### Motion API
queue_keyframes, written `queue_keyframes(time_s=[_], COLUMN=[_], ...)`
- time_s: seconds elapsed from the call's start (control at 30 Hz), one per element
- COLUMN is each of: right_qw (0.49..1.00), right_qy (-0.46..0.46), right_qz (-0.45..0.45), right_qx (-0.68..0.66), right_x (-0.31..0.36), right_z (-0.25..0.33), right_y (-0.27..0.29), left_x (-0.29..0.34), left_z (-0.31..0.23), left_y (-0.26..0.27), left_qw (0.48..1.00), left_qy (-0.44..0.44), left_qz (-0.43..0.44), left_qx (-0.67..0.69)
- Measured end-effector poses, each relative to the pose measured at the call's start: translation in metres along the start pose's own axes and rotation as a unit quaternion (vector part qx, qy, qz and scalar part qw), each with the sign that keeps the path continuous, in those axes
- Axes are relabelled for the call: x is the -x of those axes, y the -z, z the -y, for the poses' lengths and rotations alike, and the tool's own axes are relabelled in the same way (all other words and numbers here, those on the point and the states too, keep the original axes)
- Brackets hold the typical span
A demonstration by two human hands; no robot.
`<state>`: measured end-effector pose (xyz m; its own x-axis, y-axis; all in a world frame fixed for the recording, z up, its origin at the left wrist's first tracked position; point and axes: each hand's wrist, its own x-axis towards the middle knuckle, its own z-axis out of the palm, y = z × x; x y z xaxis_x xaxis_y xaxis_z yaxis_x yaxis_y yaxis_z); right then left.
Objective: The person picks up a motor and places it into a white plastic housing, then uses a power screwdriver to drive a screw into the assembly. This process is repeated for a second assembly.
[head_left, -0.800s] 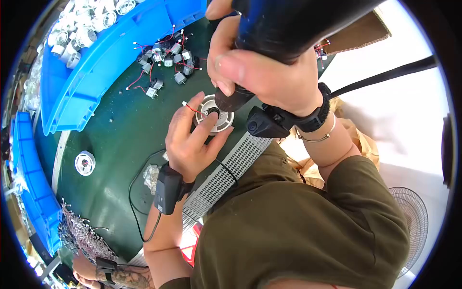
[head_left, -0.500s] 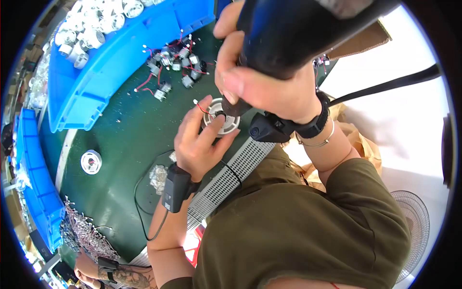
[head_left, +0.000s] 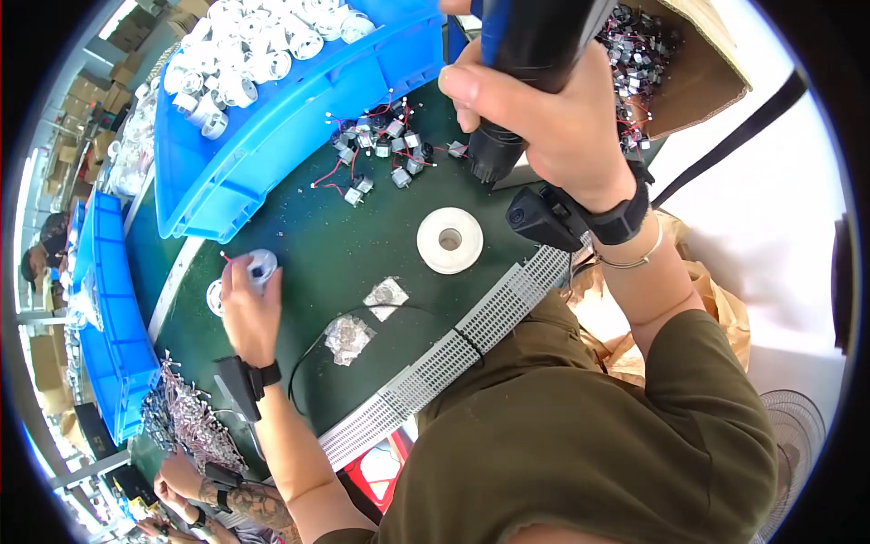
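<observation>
Gripping right hand [head_left: 575, 127]: closed round a black power tool [head_left: 535, 50], thumb laid over the near side of its body, the other fingers curled about the far side; the tool leans, its ribbed nose pointing down.

Pinching left hand [head_left: 252, 313]: thumb and fingers bent round a white round part [head_left: 263, 263], out at the left of the green worktop [head_left: 313, 240] — whether the part touches the surface, I cannot tell.

By the left fingertips: a second white piece [head_left: 215, 297], partly covered by the hand, and the end of a short red lead [head_left: 227, 257].

Between the hands: a white ring [head_left: 467, 240] lying flat, well apart from the left hand, its central hole showing grey.

Crumpled wrap: two shiny scraps [head_left: 349, 340], nearer the body than the ring.

Motor heap: small grey motors [head_left: 396, 129] with red leads, loosely scattered; the tool's nose is near its right side.

Bins: a large blue bin [head_left: 290, 140] piled with white fittings [head_left: 258, 50]; a narrower blue bin [head_left: 118, 335] farther left.

Cardboard box [head_left: 702, 104]: upper right, with many more motors inside.

Near edge: a pale perforated strip [head_left: 399, 399] along the worktop.

Lower left: a bundle of thin wires [head_left: 195, 417] — another person's hand [head_left: 178, 476] just beside it.
</observation>
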<state>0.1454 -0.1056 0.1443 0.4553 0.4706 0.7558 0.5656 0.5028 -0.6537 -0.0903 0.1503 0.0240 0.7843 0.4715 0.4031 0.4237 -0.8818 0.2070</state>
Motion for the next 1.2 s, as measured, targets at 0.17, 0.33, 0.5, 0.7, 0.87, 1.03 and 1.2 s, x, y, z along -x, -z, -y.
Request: queue_keyframes(time_s=[0.17,0.33,0.5,0.7,0.87,1.03,1.2], right_qw=[0.964,0.966,0.961,0.885,0.895,0.927,0.931], right_qy=[0.259,0.012,-0.190,-0.168,-0.178,-0.119,-0.145], right_qz=[0.024,-0.246,0.159,0.366,0.344,0.263,0.269], right_qx=[0.060,0.075,0.123,0.235,0.222,0.238,0.198], right_x=[0.001,0.010,0.040,0.034,0.036,0.051,0.034], right_z=[-0.039,-0.018,-0.030,-0.054,-0.058,-0.083,-0.082], right_y=[0.009,-0.026,-0.025,-0.036,-0.032,-0.038,-0.046], left_x=[-0.031,-0.069,-0.073,-0.081,-0.079,-0.073,-0.063], left_z=[-0.058,-0.086,-0.073,-0.088,-0.076,-0.099,-0.131], left_y=[0.001,-0.057,-0.067,-0.073,-0.078,-0.049,-0.031], left_qw=[0.969,0.979,0.803,0.980,0.815,0.779,0.752], left_qy=[-0.039,0.121,0.231,0.137,0.244,0.171,0.105], left_qz=[-0.194,0.094,0.103,0.101,0.146,0.081,0.040], left_qx=[-0.147,0.135,0.539,0.103,0.505,0.598,0.649])
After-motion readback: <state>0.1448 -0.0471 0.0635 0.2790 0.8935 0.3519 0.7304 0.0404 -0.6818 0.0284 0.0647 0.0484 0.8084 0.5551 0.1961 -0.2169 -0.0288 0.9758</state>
